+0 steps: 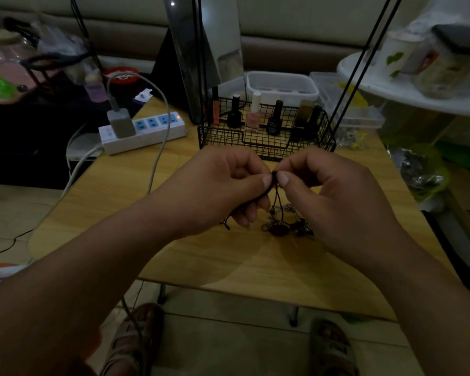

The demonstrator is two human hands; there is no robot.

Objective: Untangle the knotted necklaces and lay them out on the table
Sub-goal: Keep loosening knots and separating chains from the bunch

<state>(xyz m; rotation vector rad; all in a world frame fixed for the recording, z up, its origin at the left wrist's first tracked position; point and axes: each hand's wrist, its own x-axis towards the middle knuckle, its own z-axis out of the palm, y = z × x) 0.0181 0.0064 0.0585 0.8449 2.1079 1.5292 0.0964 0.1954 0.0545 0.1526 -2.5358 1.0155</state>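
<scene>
Pinching one dark cord (274, 183) of the tangled necklaces (284, 225) between thumb and curled fingers, left hand (223, 185) and right hand (329, 191) hold it above the table (201, 256).

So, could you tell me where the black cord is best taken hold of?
Probably near its top, pinched from left and right, as the left hand and right hand do now. There the cord hangs free; lower down it runs into the tangle of chains lying on the table.
</scene>
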